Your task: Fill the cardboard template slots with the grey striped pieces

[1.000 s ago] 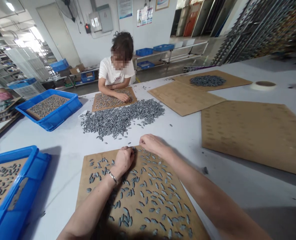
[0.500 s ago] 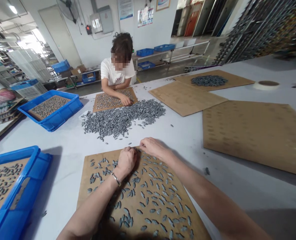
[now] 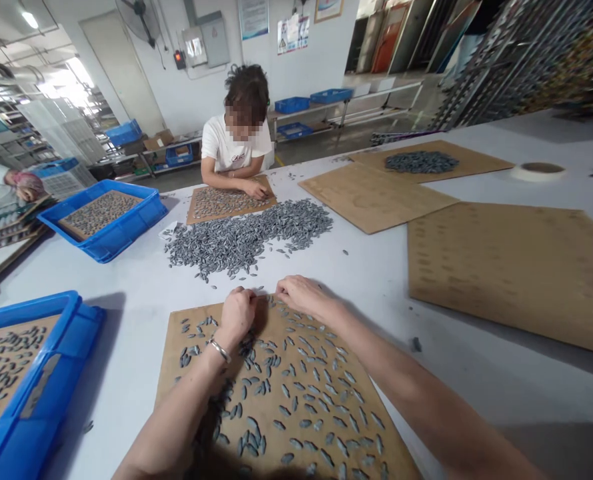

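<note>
Small grey spindle-shaped pieces (image 3: pixel 310 409) lie spread over a brown board (image 3: pixel 196 393) in front of me. Some on its left side touch in clusters, while those on the right lie mostly apart. At the far edge of the board, my left hand (image 3: pixel 238 312) is closed, with its fingertips pinched together. My right hand (image 3: pixel 300 295) rests just to its right at the same edge, its fingers curled and closed too. Whatever the fingertips of either hand hold is too small or hidden to make out. Beyond the hands is a large heap of the same grey pieces (image 3: pixel 226 243).
Blue trays (image 3: pixel 83 373) with filled boards stand on the left. Bare brown boards (image 3: pixel 506 260) lie on the right, near a tape roll (image 3: pixel 539 172) and another board with a small heap (image 3: pixel 421 162). Across the white table (image 3: pixel 141 287), a person (image 3: pixel 239 147) handles pieces on a board.
My left hand has moved left along the board's far edge, away from my right hand, which has shifted only slightly left. The person opposite has moved a hand slightly away from the heap.
</note>
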The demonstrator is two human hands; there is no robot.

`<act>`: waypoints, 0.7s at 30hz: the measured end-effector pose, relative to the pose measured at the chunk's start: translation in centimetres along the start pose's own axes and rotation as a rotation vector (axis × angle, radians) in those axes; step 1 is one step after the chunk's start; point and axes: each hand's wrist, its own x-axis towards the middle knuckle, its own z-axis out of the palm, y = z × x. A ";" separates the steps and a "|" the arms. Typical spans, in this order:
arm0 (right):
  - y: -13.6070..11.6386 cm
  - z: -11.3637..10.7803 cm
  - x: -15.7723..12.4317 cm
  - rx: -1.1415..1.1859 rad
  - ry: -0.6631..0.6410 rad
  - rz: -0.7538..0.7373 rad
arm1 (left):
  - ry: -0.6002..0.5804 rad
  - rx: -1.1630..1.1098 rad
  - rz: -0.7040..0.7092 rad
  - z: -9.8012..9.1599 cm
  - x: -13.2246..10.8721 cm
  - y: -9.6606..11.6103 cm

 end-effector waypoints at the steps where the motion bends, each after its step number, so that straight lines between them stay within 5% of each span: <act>1: -0.2 0.2 0.3 -0.007 -0.003 -0.010 | -0.001 0.005 -0.020 -0.3 0.0 -0.4; 15: -0.7 0.3 1.3 -0.072 -0.072 -0.058 | -0.126 -0.003 -0.040 1.2 1.7 2.3; 21: -0.5 -0.2 1.1 -0.057 -0.049 -0.027 | -0.090 0.028 -0.006 1.2 1.5 1.7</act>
